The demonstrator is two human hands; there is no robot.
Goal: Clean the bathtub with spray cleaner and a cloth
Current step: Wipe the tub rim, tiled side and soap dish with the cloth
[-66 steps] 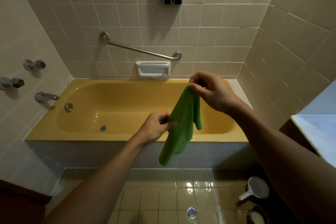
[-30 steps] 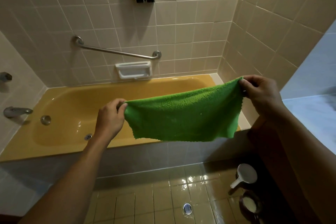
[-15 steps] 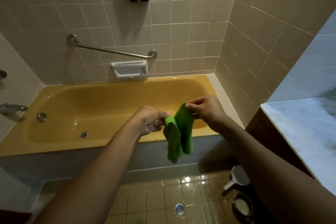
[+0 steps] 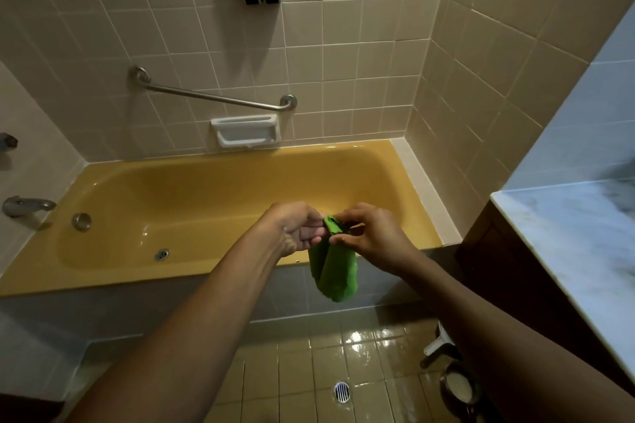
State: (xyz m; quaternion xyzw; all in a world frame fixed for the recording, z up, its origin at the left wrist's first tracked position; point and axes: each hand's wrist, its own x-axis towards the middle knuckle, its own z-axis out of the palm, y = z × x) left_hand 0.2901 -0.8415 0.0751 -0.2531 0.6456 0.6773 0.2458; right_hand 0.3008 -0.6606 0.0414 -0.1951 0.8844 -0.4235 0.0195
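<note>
Over the mustard-yellow bathtub (image 4: 213, 196), our left grip (image 4: 295, 229) and right grip (image 4: 372, 239) pinch the folded green terry cloth (image 4: 335, 273); it hangs below.

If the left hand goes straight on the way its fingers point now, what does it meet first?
The left hand pinches the green cloth; just beyond that, it would probably meet the right hand, though depth is unclear.

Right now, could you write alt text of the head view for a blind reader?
A left hand and right hand pinch the top of a folded green cloth before a yellow tub. A grab bar and soap dish sit on the tiled wall behind.
</note>
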